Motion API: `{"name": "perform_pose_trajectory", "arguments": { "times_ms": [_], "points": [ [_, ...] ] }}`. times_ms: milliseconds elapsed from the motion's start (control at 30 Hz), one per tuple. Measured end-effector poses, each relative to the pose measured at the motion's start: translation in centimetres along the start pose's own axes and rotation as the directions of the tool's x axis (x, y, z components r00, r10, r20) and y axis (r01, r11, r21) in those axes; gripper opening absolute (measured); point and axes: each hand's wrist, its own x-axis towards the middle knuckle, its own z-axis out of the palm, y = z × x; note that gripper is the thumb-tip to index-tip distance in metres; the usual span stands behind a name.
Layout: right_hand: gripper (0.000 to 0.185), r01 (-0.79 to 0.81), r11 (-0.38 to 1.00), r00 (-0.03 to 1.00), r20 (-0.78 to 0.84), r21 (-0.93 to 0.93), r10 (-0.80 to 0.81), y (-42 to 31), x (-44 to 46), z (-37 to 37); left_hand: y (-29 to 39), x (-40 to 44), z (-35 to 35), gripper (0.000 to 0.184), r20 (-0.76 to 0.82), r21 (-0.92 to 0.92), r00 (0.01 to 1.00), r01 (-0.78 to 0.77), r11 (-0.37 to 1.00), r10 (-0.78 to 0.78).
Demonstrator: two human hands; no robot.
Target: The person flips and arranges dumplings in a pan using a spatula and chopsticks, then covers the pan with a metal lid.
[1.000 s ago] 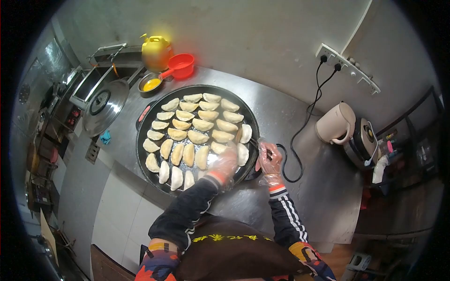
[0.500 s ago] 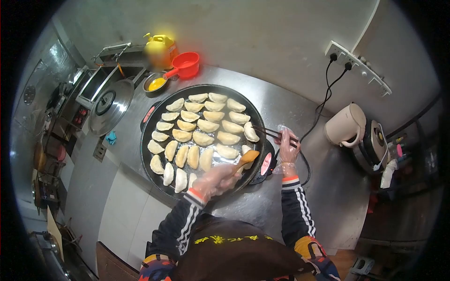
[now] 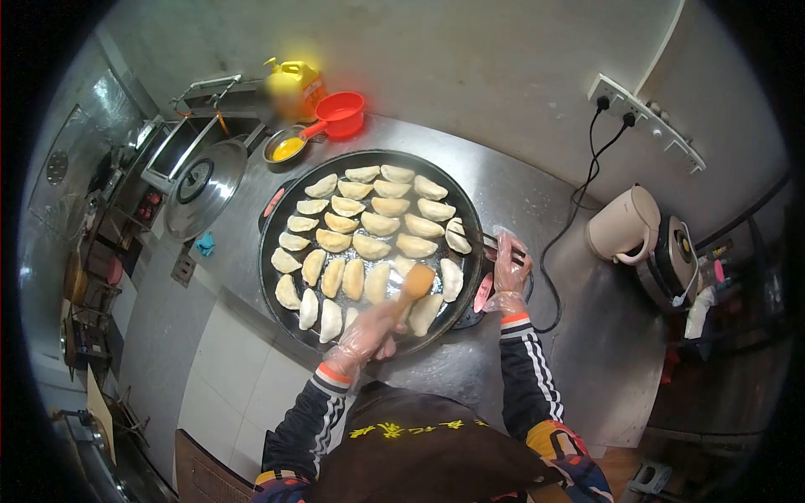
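A wide black electric pan [image 3: 369,157] holds several half-moon dumplings [image 3: 380,224] in curved rows, some browned. My left hand [image 3: 366,337], in a clear plastic glove, is closed round the handle of a wooden spatula [image 3: 418,282]. The spatula's blade is raised over the front right of the pan and hides part of a dumpling. At the pan's right edge my gloved right hand [image 3: 509,264] grips dark chopsticks [image 3: 478,238]. Their tips reach over the rim to a dumpling [image 3: 458,236] at the right side; whether they touch it I cannot tell.
Behind the pan stand a bowl of yellow liquid [image 3: 287,151], a red ladle [image 3: 340,116] and a yellow jug [image 3: 295,89]. A glass lid [image 3: 220,189] leans at the left. An electric kettle [image 3: 622,225] is at the right, near a black cord [image 3: 553,289] on the steel counter [image 3: 587,352].
My left hand and the spatula have moved left across the pan, uncovering dumplings at its front right. My right hand stays near the right rim with the chopsticks. The view has shifted slightly.
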Motion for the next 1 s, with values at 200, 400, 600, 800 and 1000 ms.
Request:
{"name": "perform_pose_trajectory", "arguments": {
  "times_ms": [200,400,600,800,1000],
  "points": [
    [0.014,0.344,0.911,0.937,0.015,-0.226,-0.349,-2.5,-1.8,-0.4,-0.1,-0.4,0.9,0.055,0.006,0.208,1.0,-0.022,0.978,0.022],
    [0.018,0.466,0.857,0.873,0.271,-0.22,-0.405,-8.4,-4.4,-3.4,-3.6,2.5,0.7,0.046,0.114,0.614,0.946,-0.306,0.727,0.302],
    [0.017,0.396,0.847,0.869,0.442,-0.355,-0.221,-10.1,-8.0,-3.2,-4.3,4.1,3.7,0.042,0.106,0.894,0.888,-0.283,0.348,0.448],
    [0.018,0.337,0.886,0.912,0.343,-0.318,-0.224,-8.4,-9.1,-2.9,-5.3,4.2,4.6,0.035,0.011,0.873,0.84,-0.273,0.405,0.542],
    [0.018,0.201,0.977,0.953,0.247,-0.071,-0.178,-8.5,-9.0,-4.0,-2.4,3.6,3.2,0.023,0.116,-0.273,0.993,0.042,0.961,-0.011]
  ]
}}
